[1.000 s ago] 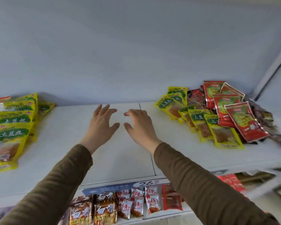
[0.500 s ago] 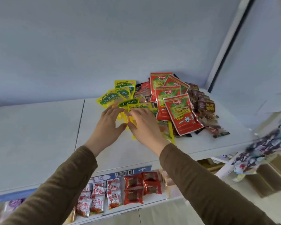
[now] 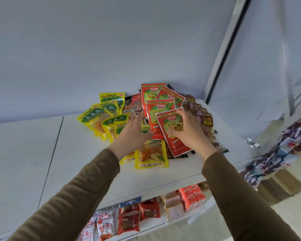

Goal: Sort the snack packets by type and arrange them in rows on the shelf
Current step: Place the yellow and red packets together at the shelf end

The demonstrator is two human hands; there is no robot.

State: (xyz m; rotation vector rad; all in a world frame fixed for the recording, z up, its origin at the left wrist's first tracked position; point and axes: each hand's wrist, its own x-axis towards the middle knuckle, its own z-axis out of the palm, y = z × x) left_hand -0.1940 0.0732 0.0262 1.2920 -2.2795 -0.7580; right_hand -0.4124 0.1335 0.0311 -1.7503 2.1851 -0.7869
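While both hands reach into the heap at the right end of the white shelf, neither grips anything yet: the left hand hovers flat-fingered over the yellow packets, and the right hand spreads its loose fingers on the top red packet. These flat foil pouches look light, floppy and slick, so I would pinch one by a sealed edge or fan several like cards. Yellow ones read "TuDouSi" and "土豆丝". Dark brown packets beside them read "冷吃鸭肠". A red logo is too small for me to read.
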